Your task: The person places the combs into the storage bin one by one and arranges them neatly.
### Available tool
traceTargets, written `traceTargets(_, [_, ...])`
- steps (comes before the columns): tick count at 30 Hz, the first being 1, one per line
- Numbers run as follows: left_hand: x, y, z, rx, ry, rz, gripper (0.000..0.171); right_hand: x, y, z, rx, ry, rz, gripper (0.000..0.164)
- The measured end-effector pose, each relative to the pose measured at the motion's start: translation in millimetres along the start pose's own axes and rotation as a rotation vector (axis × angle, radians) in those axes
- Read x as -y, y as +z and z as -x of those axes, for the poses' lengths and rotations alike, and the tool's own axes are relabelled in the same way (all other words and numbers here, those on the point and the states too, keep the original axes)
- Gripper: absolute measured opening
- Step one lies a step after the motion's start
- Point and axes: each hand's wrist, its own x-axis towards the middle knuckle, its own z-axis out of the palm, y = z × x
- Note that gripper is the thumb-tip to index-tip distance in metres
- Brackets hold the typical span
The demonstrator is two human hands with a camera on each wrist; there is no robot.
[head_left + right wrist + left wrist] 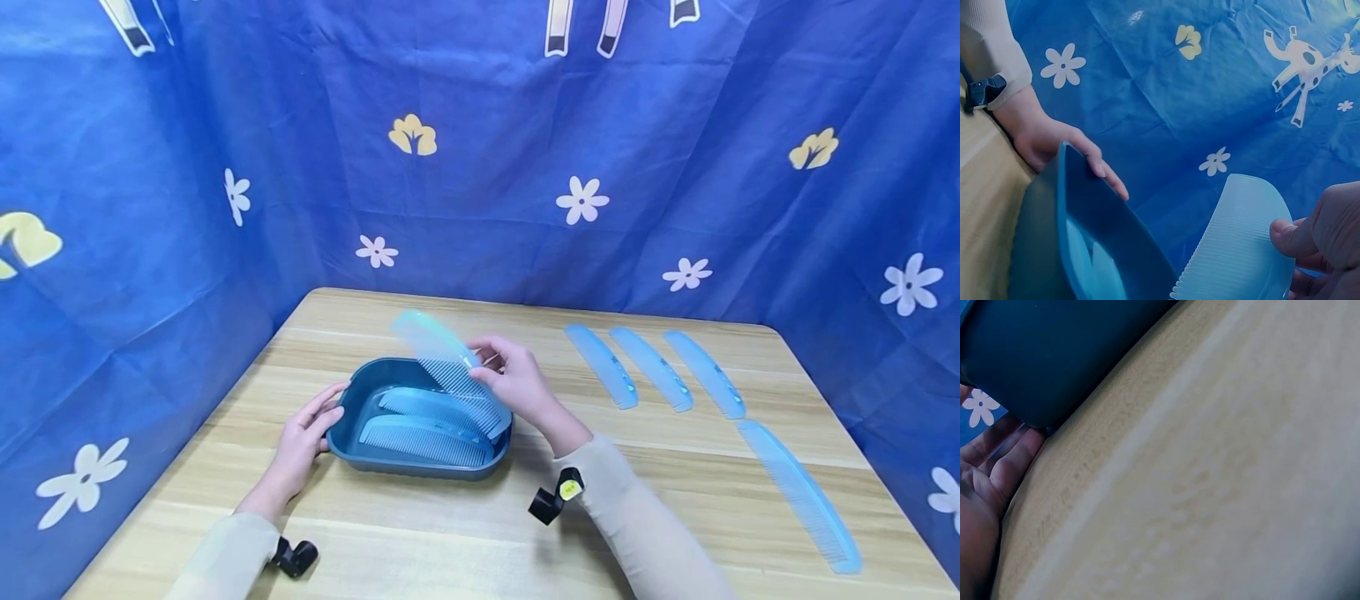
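My right hand (517, 383) pinches a translucent blue comb (442, 346) by its spine, thumb on the near side. The comb tilts over the right half of a dark blue plastic basin (416, 471), teeth facing down and left; its lower end overlaps the basin's inside in the head view. Two similar combs (423, 439) lie in the basin, partly covered by the raised one. At the basin's left end, my left hand (300, 437) holds the wall near the rim. In the left wrist view, fingertips (1025, 447) touch the basin's lower outside corner.
Three blue combs (651, 367) lie slanted side by side at the back right of the wooden table (420, 542). Another comb (802, 496) lies nearer the right edge, almost end to end with the rightmost of them. A patterned blue cloth (480, 183) hangs behind and at both sides.
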Motion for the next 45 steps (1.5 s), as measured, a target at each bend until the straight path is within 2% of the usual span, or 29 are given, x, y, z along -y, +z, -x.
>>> traceTargets(10, [-1.1, 2.6, 2.3, -0.006, -0.008, -0.008, 0.047, -15.7, 19.3, 1.0, 0.063, 0.010, 0.046, 0.031])
traceTargets(24, [-4.3, 3.5, -1.0, 0.001, 0.015, 0.006, 0.047, -30.6, 37.8, -0.3, 0.287, 0.012, 0.100, 0.028])
traceTargets(31, [-4.1, 2.7, 0.5, 0.001, 0.017, 0.008, 0.046, -32.5, 44.0, -1.4, 0.389, 0.053, 0.157, 0.028])
traceTargets(45, [-4.6, 0.1, -3.6, -0.002, 0.004, 0.009, 0.047, -31.5, 57.2, -2.7, 0.531, 0.067, 0.295, 0.026])
